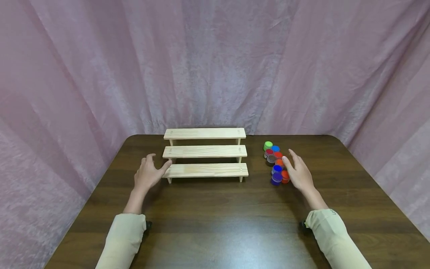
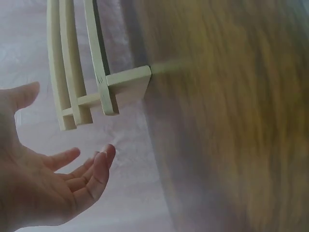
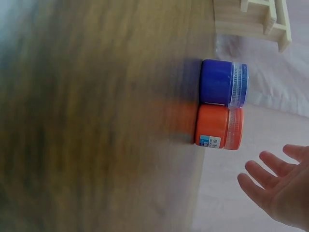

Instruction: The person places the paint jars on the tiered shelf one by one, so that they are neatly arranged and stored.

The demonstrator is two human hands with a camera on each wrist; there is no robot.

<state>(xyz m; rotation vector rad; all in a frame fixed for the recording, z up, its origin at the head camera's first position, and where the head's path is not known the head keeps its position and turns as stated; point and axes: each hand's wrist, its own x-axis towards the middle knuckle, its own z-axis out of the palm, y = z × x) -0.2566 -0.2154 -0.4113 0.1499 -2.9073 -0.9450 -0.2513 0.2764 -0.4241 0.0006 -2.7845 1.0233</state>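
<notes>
A three-tier wooden display stand [image 1: 205, 151] stands at the back middle of the table, its shelves bare. Just off the stand's left end is my left hand [image 1: 147, 173], fingers loosely bent and holding nothing; the left wrist view shows a gap between hand and stand [image 2: 79, 77]. To the right of the stand sits a cluster of small paint jars [image 1: 271, 160] with green, blue, red, brown and orange colours. My right hand [image 1: 299, 173] hovers beside the jars with nothing in it. A purple-blue jar [image 3: 216, 82] and an orange-red jar [image 3: 211, 125] stand side by side in the right wrist view.
The dark brown wooden table [image 1: 215, 216] has rounded back corners. Pink velvet curtains [image 1: 215, 67] hang behind it and along both sides.
</notes>
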